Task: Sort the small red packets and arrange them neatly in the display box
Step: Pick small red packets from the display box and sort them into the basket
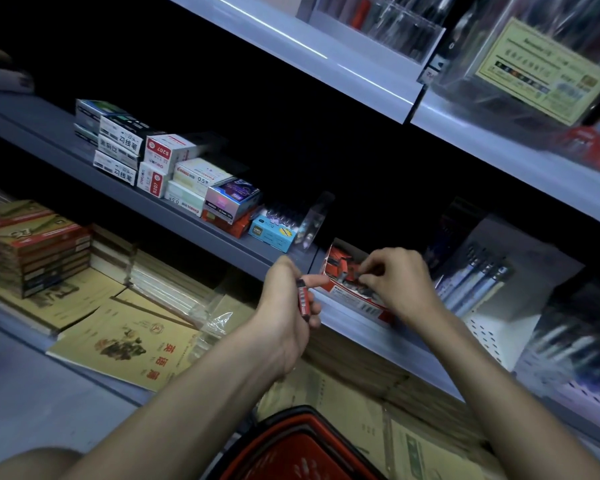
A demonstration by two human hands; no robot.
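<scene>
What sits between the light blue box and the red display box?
A clear plastic pack stands between the light blue box and the red display box, in the head view.

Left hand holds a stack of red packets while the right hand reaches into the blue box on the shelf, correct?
Wrong box. In the head view the right hand reaches into the red display box; the blue box beside it is untouched. The left hand does hold the stack of red packets.
</scene>
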